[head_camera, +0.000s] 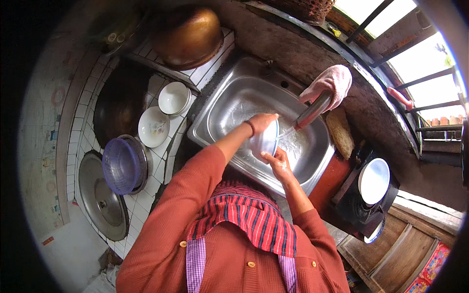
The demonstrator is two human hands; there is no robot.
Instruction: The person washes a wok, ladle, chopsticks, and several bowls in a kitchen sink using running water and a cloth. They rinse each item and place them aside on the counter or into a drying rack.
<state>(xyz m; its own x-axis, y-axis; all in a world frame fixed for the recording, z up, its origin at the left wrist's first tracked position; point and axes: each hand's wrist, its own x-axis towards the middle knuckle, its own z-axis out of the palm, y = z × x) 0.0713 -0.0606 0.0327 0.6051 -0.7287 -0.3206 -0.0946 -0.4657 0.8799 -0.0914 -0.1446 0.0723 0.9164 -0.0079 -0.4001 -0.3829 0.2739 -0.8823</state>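
Over the stainless-steel sink [234, 88], a white bowl with a blue rim [266, 141] is held tilted on its side. My left hand [262, 122] grasps its far edge; most of those fingers are hidden by the bowl. At the near edge, my right hand [280, 164] pinches the bowl with the thumb on the outer wall, and there is a whitish patch on the back of that hand. A thin stream of water [285, 134] runs from the faucet spout [311, 111] into the bowl's open side. A pink cloth [335, 86] is draped over the faucet.
White bowls [174, 98] and a floral bowl [154, 127] stand on the tiled counter at left, near a purple plastic basket [121, 166] and a metal lid [102, 205]. A loofah [340, 133] lies right of the sink. Another white bowl [373, 181] rests beyond it.
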